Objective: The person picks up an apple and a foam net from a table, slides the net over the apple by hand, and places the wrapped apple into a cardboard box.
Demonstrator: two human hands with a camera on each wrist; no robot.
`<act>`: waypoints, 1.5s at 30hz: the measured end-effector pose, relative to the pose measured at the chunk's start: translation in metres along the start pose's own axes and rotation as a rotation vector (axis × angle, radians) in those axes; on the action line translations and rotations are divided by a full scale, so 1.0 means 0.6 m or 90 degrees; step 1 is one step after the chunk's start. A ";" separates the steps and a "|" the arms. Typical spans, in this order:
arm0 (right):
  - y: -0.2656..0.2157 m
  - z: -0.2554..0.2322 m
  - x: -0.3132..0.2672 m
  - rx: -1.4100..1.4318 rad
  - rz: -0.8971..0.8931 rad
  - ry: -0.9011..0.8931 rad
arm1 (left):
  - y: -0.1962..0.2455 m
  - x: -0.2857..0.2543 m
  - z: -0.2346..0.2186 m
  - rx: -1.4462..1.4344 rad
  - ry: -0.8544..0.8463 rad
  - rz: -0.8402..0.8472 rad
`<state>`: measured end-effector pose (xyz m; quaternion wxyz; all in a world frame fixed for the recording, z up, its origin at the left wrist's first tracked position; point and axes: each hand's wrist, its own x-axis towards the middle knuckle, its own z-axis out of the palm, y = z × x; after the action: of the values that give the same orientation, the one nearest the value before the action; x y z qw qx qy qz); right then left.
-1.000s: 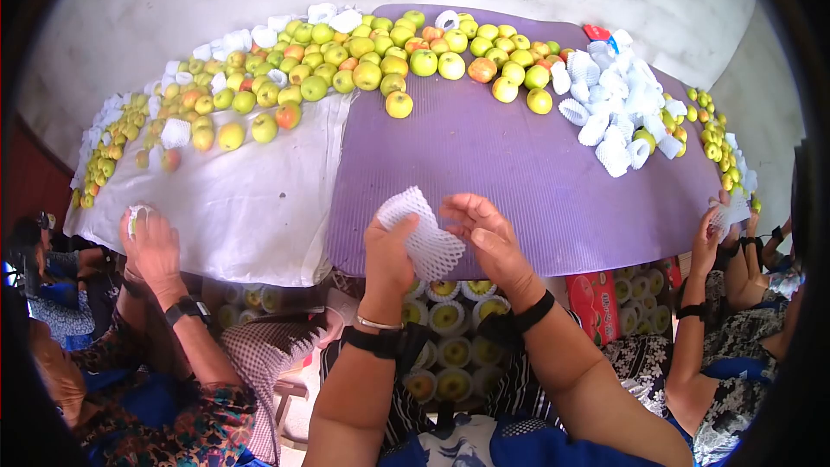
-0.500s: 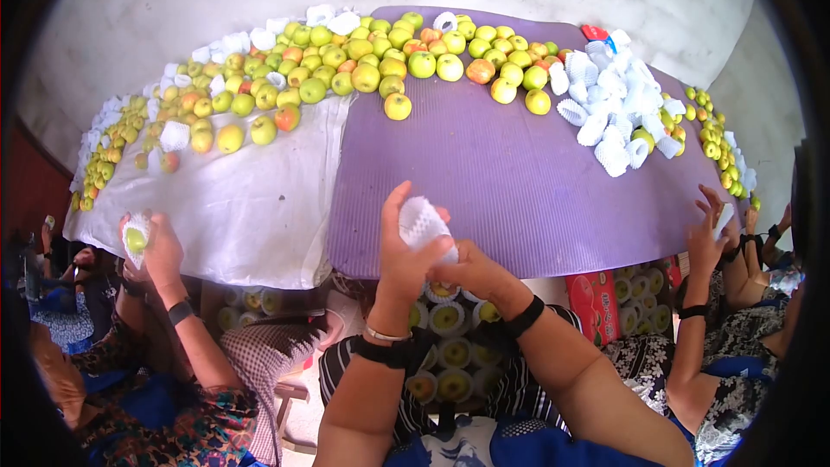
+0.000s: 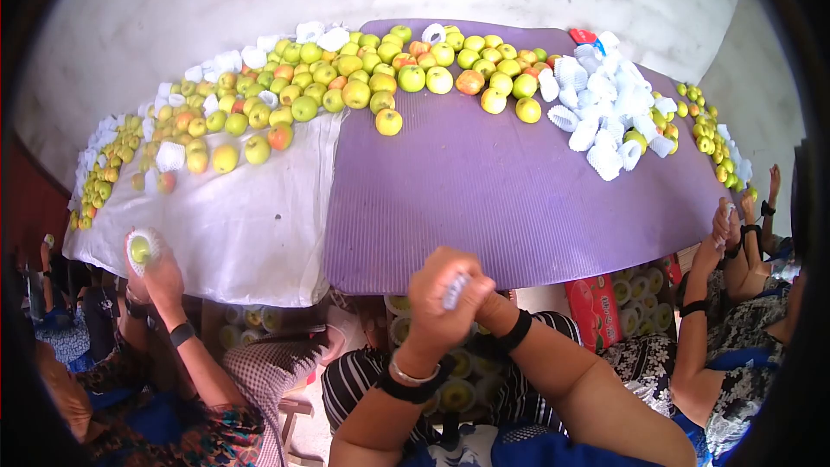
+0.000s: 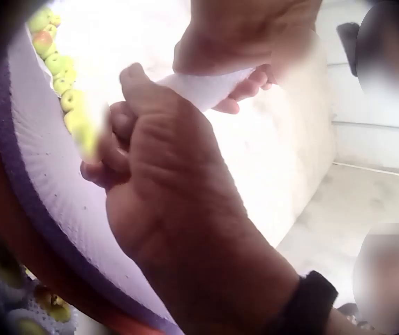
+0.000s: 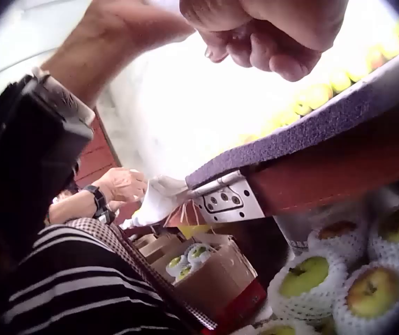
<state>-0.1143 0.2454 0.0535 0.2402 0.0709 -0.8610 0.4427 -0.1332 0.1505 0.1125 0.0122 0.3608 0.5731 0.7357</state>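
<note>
My left hand (image 3: 432, 296) and right hand (image 4: 245, 35) are lowering and gripping the foam sleeve (image 3: 454, 291); it's bunching, its shaping apparently progressing.

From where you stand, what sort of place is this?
Likely a fruit-packing room: loose apples lie on a purple mat, white foam nets are heaped nearby, and net-wrapped apples sit below.

Printed in pale characters on the red cardboard carton (image 3: 590, 311), low and right of centre in the head view, but too small and blurred to read; not legible elsewhere.
</note>
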 end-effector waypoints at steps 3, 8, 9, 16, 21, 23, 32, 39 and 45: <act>-0.043 -0.034 0.003 -0.115 0.258 -0.159 | 0.002 -0.003 0.034 0.089 -0.065 0.147; -0.004 0.001 -0.011 0.285 0.008 0.245 | 0.018 -0.011 0.046 0.033 -0.128 0.217; 0.007 0.003 -0.012 0.166 -0.026 0.231 | 0.025 -0.007 0.044 0.034 -0.127 0.219; 0.031 0.043 -0.004 -0.039 -0.129 0.158 | 0.035 -0.007 0.011 -0.047 0.010 0.074; -0.010 0.014 0.018 -0.034 -0.158 0.251 | 0.053 -0.004 0.015 -0.046 -0.078 0.140; 0.015 0.032 -0.004 -0.047 -0.127 0.185 | 0.043 -0.008 0.009 -0.021 -0.029 0.121; 0.016 0.005 0.005 -0.099 -0.182 0.124 | 0.043 0.005 0.001 -0.091 -0.030 0.048; 0.029 0.005 -0.015 0.030 0.013 0.071 | 0.025 0.039 -0.036 -0.230 0.172 0.021; 0.022 -0.003 -0.009 0.023 0.070 0.062 | 0.028 0.028 -0.056 -0.083 0.030 -0.157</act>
<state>-0.1136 0.2544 0.0422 0.2560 0.0061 -0.8425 0.4740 -0.1572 0.1237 0.1325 0.1125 0.2687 0.5640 0.7727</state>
